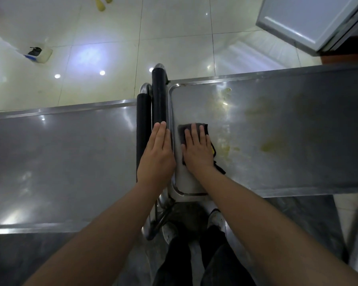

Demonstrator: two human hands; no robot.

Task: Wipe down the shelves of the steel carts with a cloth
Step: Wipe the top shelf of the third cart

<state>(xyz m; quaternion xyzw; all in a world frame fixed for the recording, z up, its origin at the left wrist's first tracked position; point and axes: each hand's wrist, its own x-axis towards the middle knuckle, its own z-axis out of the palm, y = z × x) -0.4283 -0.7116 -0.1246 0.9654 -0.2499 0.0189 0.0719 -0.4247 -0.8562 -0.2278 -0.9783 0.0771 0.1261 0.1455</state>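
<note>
Pressing cloth point(192, 129) flat under right hand point(196, 149) on cart shelf point(277, 131).

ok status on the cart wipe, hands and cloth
Left hand flat by black handle. Right hand pressing dark cloth on right shelf. Yellow smears ahead.

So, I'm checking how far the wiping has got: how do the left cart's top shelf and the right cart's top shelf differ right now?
The right cart's top shelf shows yellowish smears and streaks; the left cart's top shelf shows none, only light glare. The right hand presses a dark cloth flat on the right shelf; no cloth lies on the left one, and the left hand rests by the black handles between them. Both are bare steel with raised rims.
</note>
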